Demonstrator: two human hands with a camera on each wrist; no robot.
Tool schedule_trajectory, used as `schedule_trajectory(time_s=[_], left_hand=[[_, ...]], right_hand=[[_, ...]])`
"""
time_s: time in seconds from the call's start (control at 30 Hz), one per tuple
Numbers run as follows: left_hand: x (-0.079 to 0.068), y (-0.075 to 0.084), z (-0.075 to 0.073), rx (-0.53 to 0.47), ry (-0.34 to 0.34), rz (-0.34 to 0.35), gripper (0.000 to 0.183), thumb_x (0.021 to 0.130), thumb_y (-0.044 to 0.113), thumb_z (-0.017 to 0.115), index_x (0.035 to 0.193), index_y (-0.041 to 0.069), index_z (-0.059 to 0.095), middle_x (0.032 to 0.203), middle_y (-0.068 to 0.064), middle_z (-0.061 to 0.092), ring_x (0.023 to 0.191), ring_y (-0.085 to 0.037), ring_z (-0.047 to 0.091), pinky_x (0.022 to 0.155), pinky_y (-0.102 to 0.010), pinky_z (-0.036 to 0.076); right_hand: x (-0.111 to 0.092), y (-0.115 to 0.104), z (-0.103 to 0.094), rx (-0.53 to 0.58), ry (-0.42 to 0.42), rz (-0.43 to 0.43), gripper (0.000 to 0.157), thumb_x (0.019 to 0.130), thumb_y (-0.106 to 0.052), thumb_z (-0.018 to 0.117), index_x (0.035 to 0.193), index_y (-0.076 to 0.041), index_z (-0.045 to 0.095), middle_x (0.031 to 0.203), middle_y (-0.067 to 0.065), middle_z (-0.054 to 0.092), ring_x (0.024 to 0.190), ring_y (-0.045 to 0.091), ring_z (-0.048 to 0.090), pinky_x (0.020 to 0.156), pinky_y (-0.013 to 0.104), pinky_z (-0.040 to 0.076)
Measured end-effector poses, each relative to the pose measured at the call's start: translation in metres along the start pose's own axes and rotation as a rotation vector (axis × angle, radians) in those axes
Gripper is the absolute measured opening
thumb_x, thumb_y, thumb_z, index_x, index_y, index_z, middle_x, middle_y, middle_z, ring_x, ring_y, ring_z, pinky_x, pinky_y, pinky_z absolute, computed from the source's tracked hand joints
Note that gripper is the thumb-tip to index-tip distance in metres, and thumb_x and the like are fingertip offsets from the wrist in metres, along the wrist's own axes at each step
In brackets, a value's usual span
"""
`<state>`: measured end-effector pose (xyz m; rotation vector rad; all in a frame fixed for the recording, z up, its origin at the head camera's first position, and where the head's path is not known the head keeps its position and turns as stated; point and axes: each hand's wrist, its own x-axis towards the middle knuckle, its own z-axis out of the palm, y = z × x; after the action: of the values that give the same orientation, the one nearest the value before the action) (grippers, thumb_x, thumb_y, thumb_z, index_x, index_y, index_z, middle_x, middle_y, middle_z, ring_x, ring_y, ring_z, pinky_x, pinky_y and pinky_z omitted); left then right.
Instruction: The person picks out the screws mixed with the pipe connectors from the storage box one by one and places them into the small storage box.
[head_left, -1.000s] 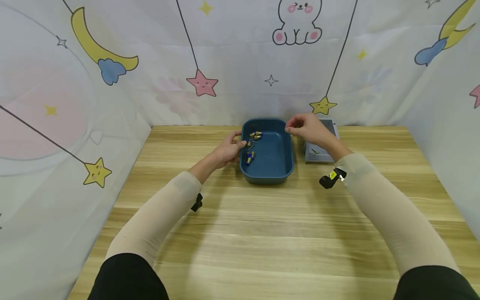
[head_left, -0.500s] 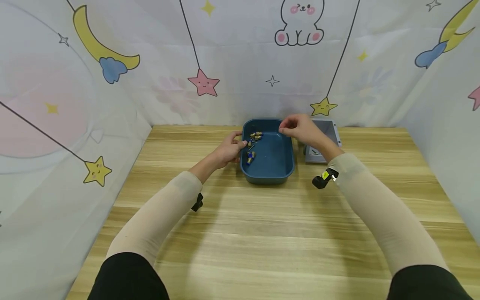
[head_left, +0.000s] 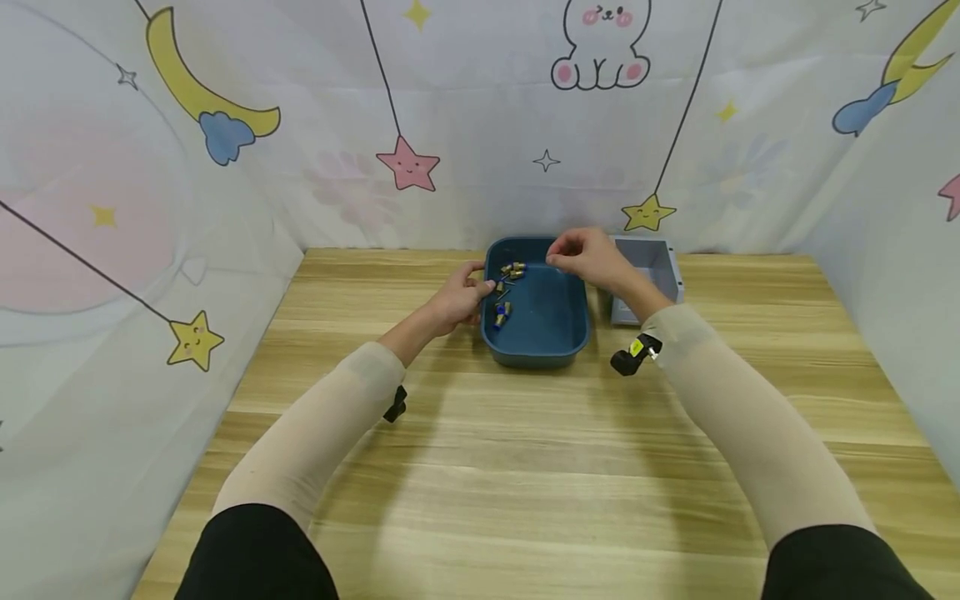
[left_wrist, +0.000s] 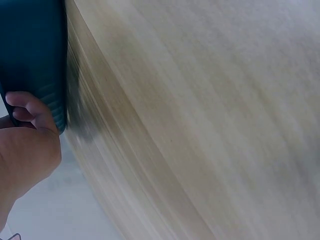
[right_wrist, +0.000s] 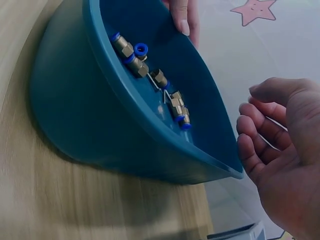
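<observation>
My left hand (head_left: 456, 300) grips the left side of a blue plastic bin (head_left: 543, 342), its thumb over the rim and its fingers outside. Inside the bin, mostly toward the left, lie several brass push-in fittings (right_wrist: 137, 66) with blue collars. Thin L-shaped metal pieces (right_wrist: 167, 96), resembling hex keys, lie among them. Above the bin's far right part hovers my right hand (head_left: 588, 257). Its fingers (right_wrist: 248, 125) are loosely curled, and nothing shows between them and the thumb.
Right of the bin stands a grey box (head_left: 660, 254), partly hidden behind my right hand and wrist. Both containers rest on a wooden table (head_left: 517, 467), close to the printed cloth backdrop (head_left: 480, 100) at its far edge.
My right hand has moved left from beside the grey box to over the bin, uncovering more of the box. The left hand stays on the bin.
</observation>
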<state>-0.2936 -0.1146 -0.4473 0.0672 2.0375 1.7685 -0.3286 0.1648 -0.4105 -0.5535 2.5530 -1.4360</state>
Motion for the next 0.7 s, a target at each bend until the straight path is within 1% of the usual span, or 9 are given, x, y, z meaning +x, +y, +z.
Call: schedule_trajectory(time_s=[0.1, 0.23, 0.4, 0.47, 0.53, 0.63, 0.7], left_hand=[[0.000, 0.000, 0.000, -0.006, -0.001, 0.000, 0.054, 0.115, 0.021, 0.049, 0.165, 0.015, 0.029, 0.137, -0.030, 0.055, 0.072, -0.020, 0.057, 0.059, -0.032, 0.046], [-0.001, 0.000, 0.000, -0.006, 0.000, -0.005, 0.055, 0.115, 0.022, 0.049, 0.165, 0.016, 0.028, 0.137, -0.028, 0.055, 0.075, -0.020, 0.059, 0.062, -0.034, 0.048], [-0.002, -0.001, 0.000, -0.008, 0.006, -0.007, 0.055, 0.115, 0.022, 0.049, 0.166, 0.016, 0.028, 0.135, -0.026, 0.056, 0.076, -0.020, 0.059, 0.063, -0.035, 0.049], [-0.002, -0.001, 0.000, -0.009, 0.005, -0.009, 0.055, 0.115, 0.022, 0.049, 0.166, 0.016, 0.028, 0.134, -0.026, 0.056, 0.076, -0.020, 0.059, 0.063, -0.035, 0.049], [-0.001, -0.001, 0.000, -0.009, 0.005, -0.010, 0.055, 0.115, 0.022, 0.049, 0.166, 0.016, 0.028, 0.133, -0.026, 0.056, 0.074, -0.020, 0.059, 0.063, -0.035, 0.049], [0.000, -0.001, 0.000, -0.009, 0.005, -0.004, 0.055, 0.115, 0.021, 0.049, 0.166, 0.015, 0.028, 0.131, -0.027, 0.057, 0.070, -0.019, 0.057, 0.061, -0.035, 0.048], [0.000, 0.000, 0.000, -0.005, 0.005, -0.001, 0.055, 0.115, 0.021, 0.049, 0.166, 0.015, 0.028, 0.131, -0.027, 0.057, 0.068, -0.019, 0.056, 0.060, -0.034, 0.047]], right_hand=[[0.002, 0.000, 0.004, 0.011, 0.009, 0.002, 0.017, 0.105, -0.018, 0.070, 0.109, -0.002, 0.074, 0.105, 0.021, 0.070, 0.097, 0.044, 0.063, 0.083, 0.050, 0.055], [0.006, 0.000, 0.011, 0.031, 0.006, -0.004, 0.015, 0.104, -0.016, 0.070, 0.107, -0.001, 0.074, 0.099, 0.016, 0.070, 0.096, 0.047, 0.062, 0.082, 0.051, 0.056], [0.008, -0.003, 0.020, 0.054, -0.003, -0.007, 0.015, 0.104, -0.016, 0.071, 0.106, -0.001, 0.074, 0.099, 0.017, 0.070, 0.095, 0.046, 0.063, 0.076, 0.038, 0.057], [0.009, -0.004, 0.023, 0.067, -0.001, -0.002, 0.015, 0.104, -0.016, 0.071, 0.107, -0.002, 0.075, 0.100, 0.016, 0.070, 0.094, 0.042, 0.064, 0.076, 0.035, 0.057], [0.010, -0.005, 0.026, 0.088, 0.002, -0.001, 0.016, 0.105, -0.016, 0.071, 0.108, -0.001, 0.075, 0.101, 0.015, 0.070, 0.091, 0.036, 0.065, 0.078, 0.037, 0.058], [0.012, -0.005, 0.031, 0.120, 0.011, -0.006, 0.016, 0.105, -0.014, 0.070, 0.110, 0.000, 0.075, 0.106, 0.020, 0.070, 0.085, 0.026, 0.064, 0.081, 0.041, 0.057], [0.014, -0.004, 0.035, 0.135, 0.018, -0.009, 0.016, 0.105, -0.013, 0.070, 0.109, 0.001, 0.074, 0.109, 0.025, 0.070, 0.083, 0.023, 0.064, 0.083, 0.044, 0.057]])
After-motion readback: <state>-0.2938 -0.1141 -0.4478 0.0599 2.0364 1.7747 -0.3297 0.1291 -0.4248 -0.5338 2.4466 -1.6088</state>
